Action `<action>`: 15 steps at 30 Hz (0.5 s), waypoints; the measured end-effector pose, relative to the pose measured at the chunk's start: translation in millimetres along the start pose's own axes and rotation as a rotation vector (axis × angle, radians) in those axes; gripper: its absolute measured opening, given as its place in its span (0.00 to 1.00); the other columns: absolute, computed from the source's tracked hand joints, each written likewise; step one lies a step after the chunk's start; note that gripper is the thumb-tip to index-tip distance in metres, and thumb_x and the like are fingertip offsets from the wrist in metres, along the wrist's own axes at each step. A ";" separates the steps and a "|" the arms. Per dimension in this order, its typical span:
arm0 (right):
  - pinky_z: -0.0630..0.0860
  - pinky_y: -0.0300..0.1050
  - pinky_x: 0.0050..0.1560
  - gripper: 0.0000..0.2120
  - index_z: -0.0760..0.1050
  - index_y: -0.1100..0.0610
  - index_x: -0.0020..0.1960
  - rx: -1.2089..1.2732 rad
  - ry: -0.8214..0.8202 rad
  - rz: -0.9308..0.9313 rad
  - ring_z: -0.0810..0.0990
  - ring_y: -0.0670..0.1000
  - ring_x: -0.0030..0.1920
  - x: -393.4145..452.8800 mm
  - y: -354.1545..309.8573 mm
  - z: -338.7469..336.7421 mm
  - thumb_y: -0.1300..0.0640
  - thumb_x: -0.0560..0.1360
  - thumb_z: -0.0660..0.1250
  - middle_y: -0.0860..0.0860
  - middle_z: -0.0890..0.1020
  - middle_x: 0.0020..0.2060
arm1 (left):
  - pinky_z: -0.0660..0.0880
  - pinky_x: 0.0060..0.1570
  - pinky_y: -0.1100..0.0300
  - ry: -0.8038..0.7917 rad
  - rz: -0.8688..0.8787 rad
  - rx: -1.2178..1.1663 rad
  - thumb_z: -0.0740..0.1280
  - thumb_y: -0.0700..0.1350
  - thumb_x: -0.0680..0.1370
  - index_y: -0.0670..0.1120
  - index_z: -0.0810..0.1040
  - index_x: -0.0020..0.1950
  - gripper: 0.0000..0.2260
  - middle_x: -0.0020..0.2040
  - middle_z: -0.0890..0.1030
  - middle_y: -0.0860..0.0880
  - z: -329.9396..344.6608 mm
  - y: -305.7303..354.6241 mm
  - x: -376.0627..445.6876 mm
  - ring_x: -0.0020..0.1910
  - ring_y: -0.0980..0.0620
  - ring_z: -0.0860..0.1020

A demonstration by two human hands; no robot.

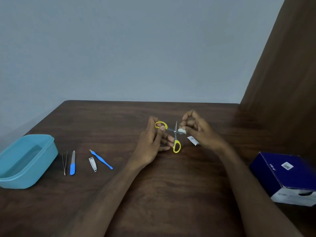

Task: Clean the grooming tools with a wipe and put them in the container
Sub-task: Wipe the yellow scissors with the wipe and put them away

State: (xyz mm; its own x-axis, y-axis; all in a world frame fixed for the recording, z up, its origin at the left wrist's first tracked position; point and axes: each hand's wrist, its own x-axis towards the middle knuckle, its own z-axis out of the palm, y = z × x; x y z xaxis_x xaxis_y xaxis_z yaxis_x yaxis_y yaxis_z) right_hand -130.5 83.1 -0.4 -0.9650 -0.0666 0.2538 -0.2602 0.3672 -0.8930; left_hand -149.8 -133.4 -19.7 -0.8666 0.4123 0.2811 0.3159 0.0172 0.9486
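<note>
Above the middle of the dark wooden table (153, 194), the left hand (153, 142) holds a pair of yellow-handled scissors (174, 134) with the blades spread wide open: its thumb and fingers pinch the upper handle loop, while the other fingers lie under the scissors near the lower loop, which hangs toward the table. The right hand (198, 130) pinches a small folded white wipe (182, 131) between thumb and fingertips and presses it against one blade, just to the right of the pivot; its remaining fingers curl above in a loose ring. Beneath the right hand, a torn white sachet (192, 140) lies on the table, partly hidden by the palm. To the left, well apart from the hands, four other tools lie in a loose row: thin metal tweezers (65, 163), a nail file (72, 164) with a blue handle just beside them, a small silver nail clipper (92, 164), and a blue-handled cuticle pusher (101, 159) lying at a slant next to the clipper. Farther left, at the table's edge, stands an open light-blue plastic container (49, 151), with nothing visible inside it. On the right side of the table rests a dark blue cardboard box (273, 171) with a white end and a small white label on top. A plain grey wall (119, 48) stands behind the table, and a brown panel (282, 74) rises at the right.
</note>
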 end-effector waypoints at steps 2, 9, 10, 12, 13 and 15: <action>0.75 0.37 0.48 0.16 0.68 0.53 0.56 0.048 -0.015 0.038 0.81 0.43 0.44 -3.4 0.1 -11.7 0.72 0.82 0.66 0.46 0.83 0.40 | 0.87 0.48 0.43 0.014 -0.006 -0.012 0.57 0.47 0.90 0.43 0.64 0.59 0.07 0.45 0.87 0.41 -0.3 -0.5 1.3 0.43 0.39 0.88; 0.75 0.44 0.35 0.12 0.72 0.51 0.53 0.066 0.420 0.054 0.78 0.44 0.31 -0.2 4.5 -5.9 0.68 0.82 0.65 0.48 0.82 0.40 | 0.87 0.46 0.49 0.159 -0.084 -0.172 0.57 0.49 0.90 0.42 0.64 0.59 0.09 0.44 0.87 0.40 -0.8 -1.2 5.6 0.43 0.40 0.88; 0.78 0.47 0.37 0.12 0.74 0.51 0.52 0.100 0.489 0.041 0.80 0.48 0.32 2.3 2.8 -0.4 0.68 0.82 0.65 0.49 0.83 0.41 | 0.87 0.46 0.49 0.173 -0.095 -0.184 0.57 0.48 0.90 0.41 0.63 0.60 0.10 0.44 0.87 0.40 -1.1 -1.7 6.5 0.43 0.41 0.88; 0.83 0.52 0.44 0.10 0.77 0.53 0.51 0.147 0.566 0.004 0.86 0.51 0.36 5.5 -1.9 10.7 0.67 0.82 0.66 0.49 0.85 0.42 | 0.86 0.46 0.49 0.192 -0.109 -0.204 0.57 0.48 0.90 0.42 0.63 0.60 0.10 0.44 0.87 0.41 -1.8 -3.2 7.7 0.42 0.41 0.88; 0.84 0.53 0.48 0.08 0.79 0.54 0.51 0.148 0.572 -0.011 0.88 0.51 0.39 5.7 -4.7 15.9 0.67 0.82 0.67 0.49 0.86 0.42 | 0.86 0.46 0.49 0.200 -0.112 -0.212 0.57 0.48 0.90 0.42 0.63 0.60 0.09 0.44 0.87 0.41 -1.9 -3.7 8.1 0.42 0.42 0.88; 0.85 0.54 0.54 0.07 0.82 0.56 0.49 0.123 0.563 -0.024 0.90 0.51 0.45 4.7 -8.4 27.0 0.67 0.80 0.69 0.49 0.88 0.43 | 0.86 0.45 0.50 0.205 -0.112 -0.215 0.57 0.48 0.90 0.43 0.64 0.59 0.08 0.43 0.87 0.42 -1.8 -3.8 8.2 0.41 0.44 0.88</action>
State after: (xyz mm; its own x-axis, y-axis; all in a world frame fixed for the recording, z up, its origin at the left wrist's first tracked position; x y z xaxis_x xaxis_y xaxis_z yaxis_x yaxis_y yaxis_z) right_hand -133.8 54.7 -1.8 -0.8008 0.4429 0.4032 -0.3163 0.2590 -0.9126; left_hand -158.8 -131.7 -20.7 -0.9582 0.2256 0.1756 0.1440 -0.1499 0.9782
